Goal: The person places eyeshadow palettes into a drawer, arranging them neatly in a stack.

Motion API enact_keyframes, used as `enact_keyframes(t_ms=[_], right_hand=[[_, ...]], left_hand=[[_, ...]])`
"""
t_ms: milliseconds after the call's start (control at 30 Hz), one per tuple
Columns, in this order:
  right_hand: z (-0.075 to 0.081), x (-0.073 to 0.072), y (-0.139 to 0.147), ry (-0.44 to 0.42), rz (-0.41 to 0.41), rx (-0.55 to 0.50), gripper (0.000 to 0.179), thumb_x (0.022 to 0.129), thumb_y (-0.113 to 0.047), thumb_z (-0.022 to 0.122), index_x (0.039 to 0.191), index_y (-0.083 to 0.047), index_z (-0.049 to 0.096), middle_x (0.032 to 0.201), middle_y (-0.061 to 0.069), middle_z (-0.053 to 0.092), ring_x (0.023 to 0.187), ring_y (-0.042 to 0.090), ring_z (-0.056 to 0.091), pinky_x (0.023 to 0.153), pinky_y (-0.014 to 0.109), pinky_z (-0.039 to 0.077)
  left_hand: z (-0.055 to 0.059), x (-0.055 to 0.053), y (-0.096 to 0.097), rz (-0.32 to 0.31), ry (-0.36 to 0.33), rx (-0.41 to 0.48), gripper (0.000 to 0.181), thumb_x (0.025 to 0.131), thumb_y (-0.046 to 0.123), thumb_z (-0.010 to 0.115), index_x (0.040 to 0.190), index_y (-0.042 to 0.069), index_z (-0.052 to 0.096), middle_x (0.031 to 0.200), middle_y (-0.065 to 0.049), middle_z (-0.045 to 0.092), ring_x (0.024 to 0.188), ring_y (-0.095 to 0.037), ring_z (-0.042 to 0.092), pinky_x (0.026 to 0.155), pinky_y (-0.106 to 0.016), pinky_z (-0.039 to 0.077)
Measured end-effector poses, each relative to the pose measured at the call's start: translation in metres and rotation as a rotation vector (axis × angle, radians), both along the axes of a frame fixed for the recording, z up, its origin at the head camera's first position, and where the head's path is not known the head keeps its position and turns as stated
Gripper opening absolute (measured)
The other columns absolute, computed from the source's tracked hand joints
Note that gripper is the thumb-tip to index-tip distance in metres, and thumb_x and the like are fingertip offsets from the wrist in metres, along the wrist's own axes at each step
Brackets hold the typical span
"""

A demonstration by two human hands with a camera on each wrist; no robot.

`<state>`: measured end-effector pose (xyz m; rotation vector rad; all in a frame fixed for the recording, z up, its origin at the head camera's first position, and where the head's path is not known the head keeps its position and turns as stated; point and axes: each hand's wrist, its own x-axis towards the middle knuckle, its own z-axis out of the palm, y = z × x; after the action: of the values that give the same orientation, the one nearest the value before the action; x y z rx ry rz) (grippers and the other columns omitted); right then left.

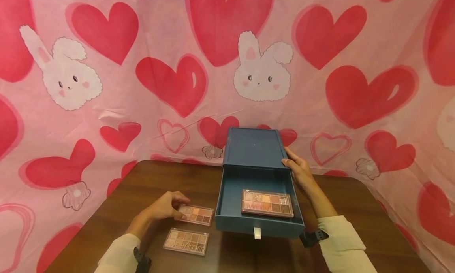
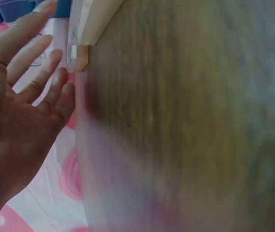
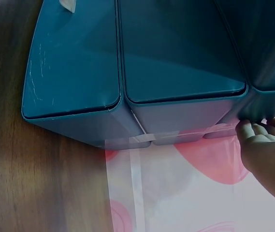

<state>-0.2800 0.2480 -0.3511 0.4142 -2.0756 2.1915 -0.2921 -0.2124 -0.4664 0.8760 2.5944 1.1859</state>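
A blue drawer box [image 1: 253, 148] stands on the table with its drawer [image 1: 227, 194] pulled out toward me. An eyeshadow palette [image 1: 267, 204] lies inside it near the front. Left of the drawer, a second palette [image 1: 196, 214] sits on the table, with my left hand [image 1: 166, 205] at its left end. The left wrist view shows that hand [image 2: 26, 92] with fingers extended beside the palette edge [image 2: 83, 29]. A third palette [image 1: 186, 241] lies closer to me. My right hand [image 1: 299, 171] rests against the box's right side, its fingers [image 3: 259, 129] touching there.
Beneath the open drawer are more stacked blue drawer units [image 3: 176, 53]. A white pull tab [image 1: 257, 233] hangs from the open drawer's front. The wooden table [image 1: 160, 174] ends at a pink cloth backdrop [image 1: 213, 87] with hearts and rabbits.
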Motion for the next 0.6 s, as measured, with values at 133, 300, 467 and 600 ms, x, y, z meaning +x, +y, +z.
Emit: enact_keyframes(t_ms=[133, 300, 467, 600], right_hand=[[-0.0011, -0.0004, 0.0000, -0.003, -0.011, 0.007, 0.063, 0.101, -0.008, 0.044, 0.159, 0.002, 0.023, 0.164, 0.028, 0.024, 0.103, -0.007, 0.063, 0.087, 0.014, 0.055], [-0.0015, -0.0013, -0.0009, 0.005, -0.021, 0.001, 0.063, 0.099, -0.006, 0.044, 0.158, 0.003, 0.024, 0.164, 0.027, 0.024, 0.104, -0.008, 0.062, 0.089, 0.013, 0.054], [-0.0017, -0.0025, -0.0007, 0.027, -0.017, -0.003, 0.063, 0.099, -0.005, 0.044, 0.158, 0.005, 0.025, 0.166, 0.025, 0.022, 0.106, -0.009, 0.061, 0.090, 0.012, 0.053], [-0.0017, -0.0022, -0.0009, 0.035, -0.009, -0.001, 0.063, 0.099, -0.004, 0.044, 0.158, 0.005, 0.024, 0.167, 0.025, 0.021, 0.107, -0.009, 0.061, 0.091, 0.012, 0.053]], left_hand=[[-0.0010, 0.0001, -0.0015, -0.015, -0.035, -0.040, 0.054, 0.072, 0.017, 0.092, 0.119, 0.001, 0.073, 0.118, -0.013, 0.069, 0.112, -0.023, 0.061, 0.099, -0.035, 0.054], [-0.0014, 0.0001, 0.0001, -0.042, -0.031, -0.084, 0.057, 0.070, 0.017, 0.093, 0.122, 0.004, 0.073, 0.121, -0.010, 0.067, 0.115, -0.025, 0.058, 0.104, -0.046, 0.052], [0.0004, 0.0019, 0.0033, -0.051, -0.043, -0.093, 0.058, 0.069, 0.010, 0.092, 0.123, 0.004, 0.072, 0.120, -0.010, 0.065, 0.117, -0.028, 0.058, 0.105, -0.055, 0.049], [0.0033, 0.0039, 0.0056, -0.051, -0.059, -0.092, 0.059, 0.069, 0.008, 0.092, 0.124, 0.003, 0.071, 0.121, -0.010, 0.064, 0.120, -0.033, 0.058, 0.106, -0.059, 0.048]])
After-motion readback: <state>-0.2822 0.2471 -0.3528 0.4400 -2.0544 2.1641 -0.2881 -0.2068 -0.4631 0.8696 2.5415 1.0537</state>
